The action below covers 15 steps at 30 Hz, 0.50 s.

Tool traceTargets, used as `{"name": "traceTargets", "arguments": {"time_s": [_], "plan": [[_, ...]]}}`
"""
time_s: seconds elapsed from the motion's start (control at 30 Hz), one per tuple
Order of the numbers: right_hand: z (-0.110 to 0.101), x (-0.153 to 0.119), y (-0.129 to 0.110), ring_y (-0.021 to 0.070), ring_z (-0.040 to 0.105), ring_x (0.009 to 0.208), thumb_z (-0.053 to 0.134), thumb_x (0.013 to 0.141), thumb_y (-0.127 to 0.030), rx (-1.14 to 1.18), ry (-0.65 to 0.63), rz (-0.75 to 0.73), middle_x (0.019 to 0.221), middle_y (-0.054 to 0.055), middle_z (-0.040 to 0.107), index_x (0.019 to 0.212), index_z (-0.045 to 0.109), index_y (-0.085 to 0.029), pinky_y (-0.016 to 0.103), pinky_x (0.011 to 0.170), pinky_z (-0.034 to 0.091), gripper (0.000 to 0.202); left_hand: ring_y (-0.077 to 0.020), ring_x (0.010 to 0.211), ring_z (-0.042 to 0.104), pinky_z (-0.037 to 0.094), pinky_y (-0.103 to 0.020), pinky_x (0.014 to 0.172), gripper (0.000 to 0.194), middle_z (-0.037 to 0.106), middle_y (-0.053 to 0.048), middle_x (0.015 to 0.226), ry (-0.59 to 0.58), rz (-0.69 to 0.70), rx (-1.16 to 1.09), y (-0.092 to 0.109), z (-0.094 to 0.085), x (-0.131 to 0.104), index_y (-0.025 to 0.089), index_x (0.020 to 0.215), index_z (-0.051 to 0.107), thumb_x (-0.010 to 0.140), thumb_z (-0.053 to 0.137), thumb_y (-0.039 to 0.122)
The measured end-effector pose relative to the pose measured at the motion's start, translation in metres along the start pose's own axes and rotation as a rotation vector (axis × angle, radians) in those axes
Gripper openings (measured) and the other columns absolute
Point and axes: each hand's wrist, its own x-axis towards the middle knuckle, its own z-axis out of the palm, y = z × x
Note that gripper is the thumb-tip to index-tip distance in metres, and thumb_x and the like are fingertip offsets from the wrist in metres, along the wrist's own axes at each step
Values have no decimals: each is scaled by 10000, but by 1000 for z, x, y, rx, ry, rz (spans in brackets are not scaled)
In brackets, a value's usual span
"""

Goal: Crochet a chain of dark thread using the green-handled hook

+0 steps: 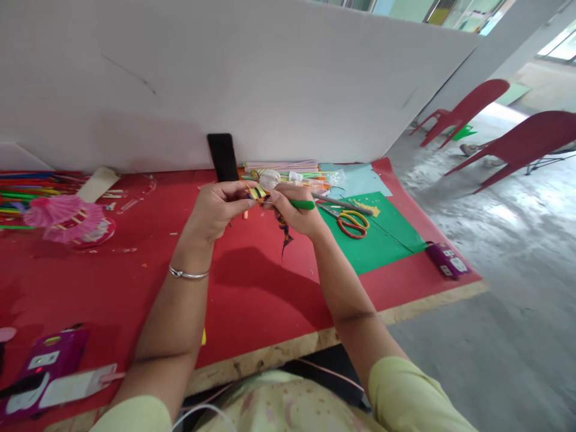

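Note:
My left hand (213, 207) pinches a small craft piece (257, 192) with yellow and black stripes between thumb and fingers. In my right hand (294, 210) is a green-handled tool (302, 204); its thin metal shaft points left at the striped piece. Both hands meet closely above the red tabletop covering (252, 282). A dark, multicoloured strip of cloth or ribbon (283, 228) dangles below my right fingers. Just right of that hand, scissors (353, 223) with yellow and red handles lie on a green sheet (382, 246). My fingers partly hide the piece and the tool's tip.
A black phone (222, 157) leans against the white partition (270, 84). Bundled coloured sticks (288, 165) lie behind my hands. Leftward sits a pink pleated craft (67, 219). Purple power strips (447, 261) rest at the right corner and lower left. Red chairs (531, 144) stand beyond the table.

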Motion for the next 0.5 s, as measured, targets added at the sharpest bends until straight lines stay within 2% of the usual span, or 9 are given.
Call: {"name": "traceTargets", "arguments": {"time_s": [0.1,0.17,0.23,0.37,0.43,0.5], "plan": [[15,-4,5,224,644,839,460,1137,-717,-238,104,-101,890,107,699,815,753,-228,376,811,534,654,-48,538,442,347,-253,505,422,731,-3,780,-20,-63,-91,-2,2,2,191,1033,899,641,1052,228],[26,-8,12,249,648,880,554,1078,-770,-355,166,-101,962,137,710,843,745,-223,391,828,537,624,-9,484,303,241,-234,454,419,712,9,761,-94,-179,-218,-3,2,4,191,1030,891,638,1036,220],[31,-10,21,267,668,914,614,1033,-793,-390,192,-117,1010,154,719,879,753,-219,402,839,551,610,1,469,255,187,-218,433,445,688,9,736,-176,-277,-315,-3,1,5,188,1019,886,599,1032,208],[18,-5,26,260,722,967,600,1088,-703,-316,93,-295,1047,130,745,987,803,-232,412,893,598,522,-5,459,249,171,-203,434,435,549,50,598,-247,-324,-321,-1,-6,8,171,1025,893,610,1024,180],[7,-1,21,234,737,966,593,1137,-588,-284,18,-359,1061,113,762,1044,822,-237,388,898,611,429,-8,452,255,184,-203,440,401,515,61,549,-216,-292,-265,1,-11,9,164,1002,901,619,1020,167],[-1,2,13,215,745,960,587,1164,-484,-288,-40,-384,1065,112,773,1059,833,-221,367,886,610,375,-9,445,278,187,-203,441,373,555,46,546,-166,-262,-196,2,-14,9,160,960,906,603,1014,151]]}}
